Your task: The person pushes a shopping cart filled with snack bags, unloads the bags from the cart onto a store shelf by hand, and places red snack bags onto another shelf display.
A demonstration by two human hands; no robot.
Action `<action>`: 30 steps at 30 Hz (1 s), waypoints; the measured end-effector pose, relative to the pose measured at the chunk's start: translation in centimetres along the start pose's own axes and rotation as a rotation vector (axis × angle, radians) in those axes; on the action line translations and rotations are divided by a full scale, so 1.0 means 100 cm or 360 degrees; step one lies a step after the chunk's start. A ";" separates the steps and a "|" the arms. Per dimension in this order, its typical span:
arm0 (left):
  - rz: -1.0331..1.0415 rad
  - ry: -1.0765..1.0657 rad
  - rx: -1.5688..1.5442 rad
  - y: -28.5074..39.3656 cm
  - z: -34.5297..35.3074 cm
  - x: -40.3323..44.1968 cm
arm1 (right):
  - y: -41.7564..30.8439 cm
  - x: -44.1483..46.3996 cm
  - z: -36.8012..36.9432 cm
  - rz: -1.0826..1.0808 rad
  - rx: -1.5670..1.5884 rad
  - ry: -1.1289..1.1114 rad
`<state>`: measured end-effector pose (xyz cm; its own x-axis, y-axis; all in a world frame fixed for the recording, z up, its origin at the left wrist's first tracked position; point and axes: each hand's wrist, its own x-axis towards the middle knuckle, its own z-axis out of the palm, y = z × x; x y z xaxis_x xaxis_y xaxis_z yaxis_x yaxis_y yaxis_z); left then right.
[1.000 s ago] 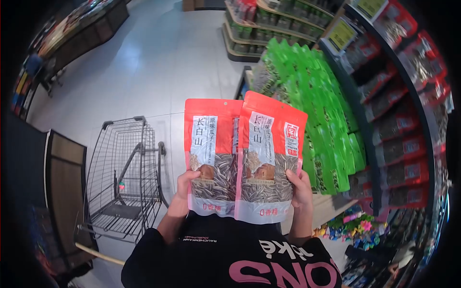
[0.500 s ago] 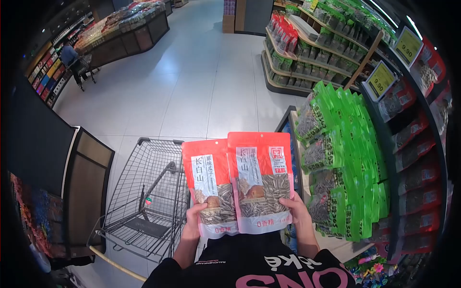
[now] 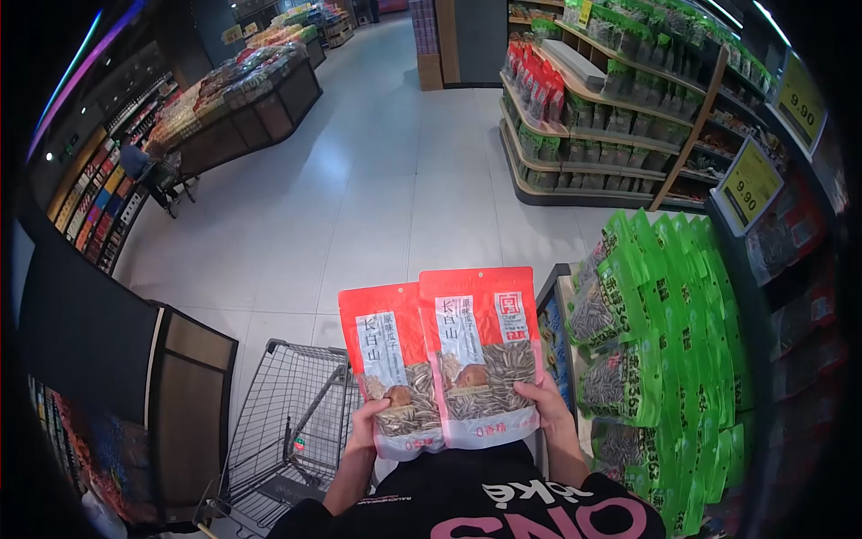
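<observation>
Lettering (image 3: 549, 517) in pink and white is running across a black shirt (image 3: 467, 465) at the bottom of the frame. Just above, at lower centre, the left hand (image 3: 364, 431) is pinching the left pouch (image 3: 395, 359) near its lower left edge, and the right hand (image 3: 552, 413) is pinching the right pouch (image 3: 485, 359) near its lower right edge. Each grip is pressing a thumb on the front; the fingers behind are hiding from view. Both red-topped pouches are showing striped seeds, the right one overlapping its neighbour. At lower left, a wire cart (image 3: 292, 386) is standing near a brown-panelled cabinet (image 3: 193, 377). At lower right, green bags (image 3: 687, 359) are standing in packed rows, while two yellow price signs (image 3: 750, 186) reading 9.90 are showing above them. Farther off, at upper right, a tiered shelf (image 3: 690, 128) is carrying green and red packs. At upper left, a person (image 3: 136, 162) is stooping beside a long display stand (image 3: 269, 117). Pale floor (image 3: 359, 189) is stretching between.
</observation>
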<state>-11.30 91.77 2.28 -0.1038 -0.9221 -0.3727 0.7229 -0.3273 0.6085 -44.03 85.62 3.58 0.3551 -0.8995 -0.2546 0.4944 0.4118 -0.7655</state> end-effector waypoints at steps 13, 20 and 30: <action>-0.0205 -0.0219 0.0057 0.048 0.046 0.184 | -0.088 0.150 -0.048 -0.0183 -0.0021 0.0120; -0.0298 -0.0266 0.0042 0.067 0.061 0.309 | -0.122 0.238 -0.071 -0.0220 0.0042 0.0205; -0.0385 -0.0668 0.0033 0.150 0.115 0.556 | -0.237 0.404 -0.071 -0.0430 -0.0119 0.0487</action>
<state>-14.07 33.18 -1.22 -0.5369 -0.8212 -0.1933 0.6307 -0.5429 0.5546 -47.04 38.55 7.22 -0.0373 -0.9802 -0.1942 0.4747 0.1536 -0.8666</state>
